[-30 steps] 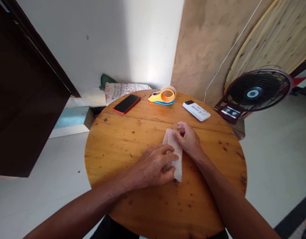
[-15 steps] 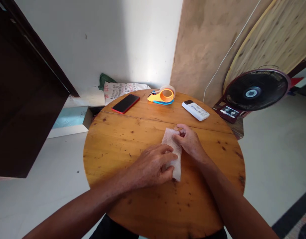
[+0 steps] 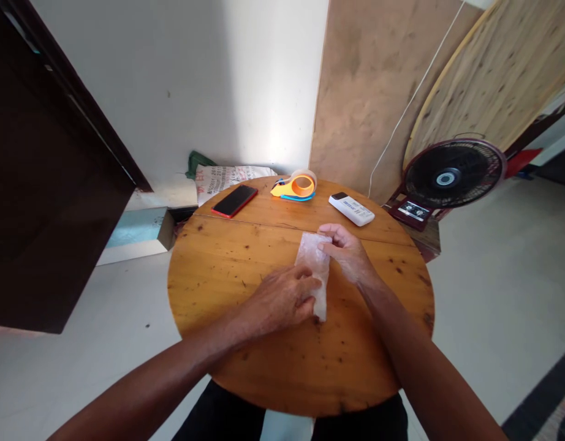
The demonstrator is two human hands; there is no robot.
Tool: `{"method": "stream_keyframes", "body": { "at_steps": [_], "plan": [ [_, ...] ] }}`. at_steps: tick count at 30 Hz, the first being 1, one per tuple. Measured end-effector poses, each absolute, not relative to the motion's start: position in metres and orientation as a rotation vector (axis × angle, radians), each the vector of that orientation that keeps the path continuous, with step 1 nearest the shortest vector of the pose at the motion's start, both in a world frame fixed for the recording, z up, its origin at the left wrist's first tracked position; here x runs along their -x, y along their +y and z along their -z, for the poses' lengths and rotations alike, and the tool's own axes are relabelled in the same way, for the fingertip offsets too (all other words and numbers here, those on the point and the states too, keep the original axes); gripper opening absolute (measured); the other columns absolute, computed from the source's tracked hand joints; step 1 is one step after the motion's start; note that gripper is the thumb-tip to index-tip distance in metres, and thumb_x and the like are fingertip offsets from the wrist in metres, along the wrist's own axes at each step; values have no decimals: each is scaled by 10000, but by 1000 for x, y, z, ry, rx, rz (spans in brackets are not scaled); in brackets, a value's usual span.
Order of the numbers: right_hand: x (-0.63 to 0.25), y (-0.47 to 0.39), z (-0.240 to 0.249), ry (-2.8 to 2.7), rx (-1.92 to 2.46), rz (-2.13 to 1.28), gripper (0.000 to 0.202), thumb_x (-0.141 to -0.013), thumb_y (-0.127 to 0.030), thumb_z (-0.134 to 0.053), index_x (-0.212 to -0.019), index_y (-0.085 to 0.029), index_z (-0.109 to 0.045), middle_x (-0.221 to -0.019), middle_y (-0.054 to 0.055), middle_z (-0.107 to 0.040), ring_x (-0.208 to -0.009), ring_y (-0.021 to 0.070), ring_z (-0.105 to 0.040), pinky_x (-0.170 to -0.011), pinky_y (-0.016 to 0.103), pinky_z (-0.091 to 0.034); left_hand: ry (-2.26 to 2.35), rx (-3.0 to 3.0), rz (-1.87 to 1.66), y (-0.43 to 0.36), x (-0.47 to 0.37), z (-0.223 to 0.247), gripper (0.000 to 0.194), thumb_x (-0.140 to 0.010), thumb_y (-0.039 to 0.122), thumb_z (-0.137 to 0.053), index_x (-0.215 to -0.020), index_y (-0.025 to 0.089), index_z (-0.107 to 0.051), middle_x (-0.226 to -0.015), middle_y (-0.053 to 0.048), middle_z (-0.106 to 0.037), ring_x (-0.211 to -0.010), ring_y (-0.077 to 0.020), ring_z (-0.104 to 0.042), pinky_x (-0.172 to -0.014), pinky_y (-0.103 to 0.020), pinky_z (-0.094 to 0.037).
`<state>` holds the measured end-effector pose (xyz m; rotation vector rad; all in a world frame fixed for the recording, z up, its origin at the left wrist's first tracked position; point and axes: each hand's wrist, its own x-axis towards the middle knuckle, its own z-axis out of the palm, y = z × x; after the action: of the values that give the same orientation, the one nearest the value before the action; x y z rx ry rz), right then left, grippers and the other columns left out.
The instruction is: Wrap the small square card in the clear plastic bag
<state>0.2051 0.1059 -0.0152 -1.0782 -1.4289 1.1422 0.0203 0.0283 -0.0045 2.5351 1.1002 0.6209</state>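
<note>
A folded strip of whitish bubble wrap [image 3: 312, 251] lies lengthwise on the round wooden table [image 3: 209, 269]. My left hand [image 3: 282, 300] rests across its lower left part, fingers apart and slightly bent, pressing on it from above. At the far right corner of the strip, my right hand [image 3: 347, 250] pinches the edge between thumb and fingers. Whether anything is wrapped inside the strip cannot be made out.
Along the table's far side are a red-edged phone [image 3: 235, 201], an orange and blue tape dispenser [image 3: 295, 186] and a white power bank-like device [image 3: 351, 209]. A fan [image 3: 445, 177] stands beyond the right edge. A printed sack [image 3: 231, 176] lies by the wall.
The right fingers have shifted at the far corner of the bubble wrap, whose far edge now lies straighter. The left hand stays on the strip. The camera view has moved slightly.
</note>
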Motion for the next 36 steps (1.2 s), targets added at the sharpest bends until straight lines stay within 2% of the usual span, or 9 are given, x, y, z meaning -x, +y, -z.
{"method": "stream_keyframes", "body": {
  "at_steps": [5,12,18,25,28,30,32,34,36],
  "plan": [
    [-202,89,-5,-1579,1015,-1118,339,-670,-273,-653,-995,-203,-583,-841,-11,-608,-751,133,-551,-696,266,-433,1243,-2484,-691,18,-24,6,318,-809,216,-549,-1104,253,-663,-1104,-74,-543,-917,-193,-586,-771,-322,-508],
    [-199,56,-23,-1706,974,-1063,327,-689,-242,-648,-1006,-198,-579,-753,-34,-526,-690,114,-496,-616,231,-388,1229,-2360,-868,15,-24,26,375,-800,171,-551,-1151,256,-655,-1060,-61,-532,-928,-179,-551,-834,-325,-492],
    [-194,32,-20,-1665,944,-1094,240,-706,-241,-654,-930,-203,-579,-727,-43,-475,-662,105,-475,-633,238,-396,1225,-2188,-1014,14,-28,36,331,-779,176,-580,-1091,220,-679,-1083,-66,-523,-975,-182,-569,-874,-310,-487],
    [-200,18,-11,-1649,979,-1055,307,-735,-278,-669,-1019,-210,-576,-764,-28,-513,-726,129,-510,-694,263,-418,1412,-2033,-1109,4,-32,35,248,-742,216,-625,-986,183,-595,-972,-43,-530,-942,-190,-553,-886,-339,-473],
    [-200,14,-7,-1654,1031,-1047,341,-743,-305,-667,-1053,-208,-563,-791,-19,-536,-728,132,-516,-687,264,-424,1485,-1915,-1155,4,-33,36,393,-713,242,-659,-1078,176,-531,-1024,-59,-539,-1006,-213,-540,-925,-367,-460],
    [-198,10,-6,-1665,1044,-1028,364,-744,-316,-666,-1075,-208,-555,-780,-22,-527,-710,129,-509,-667,258,-425,1443,-1912,-1192,5,-32,37,590,-703,232,-670,-1246,181,-445,-1159,-90,-517,-1117,-231,-504,-987,-385,-426],
    [-196,5,-5,-1690,1038,-997,379,-753,-316,-656,-1100,-213,-544,-751,-31,-501,-683,122,-495,-645,252,-423,1350,-1972,-1206,8,-31,39,678,-711,200,-658,-1333,192,-388,-1283,-113,-457,-1209,-241,-456,-1040,-393,-386],
    [-194,0,-3,-1725,1034,-963,394,-765,-305,-640,-1133,-220,-526,-735,-36,-488,-677,122,-498,-648,253,-433,1265,-2042,-1190,11,-29,41,569,-723,170,-636,-1267,184,-474,-1329,-125,-424,-1251,-251,-432,-1055,-398,-371],
    [-194,-4,-1,-1761,1046,-917,409,-778,-287,-624,-1166,-227,-508,-745,-33,-500,-707,131,-524,-683,265,-454,1222,-2079,-1171,13,-28,42,363,-730,147,-616,-1090,173,-584,-1315,-125,-442,-1257,-259,-436,-1041,-406,-381]
  ]
}}
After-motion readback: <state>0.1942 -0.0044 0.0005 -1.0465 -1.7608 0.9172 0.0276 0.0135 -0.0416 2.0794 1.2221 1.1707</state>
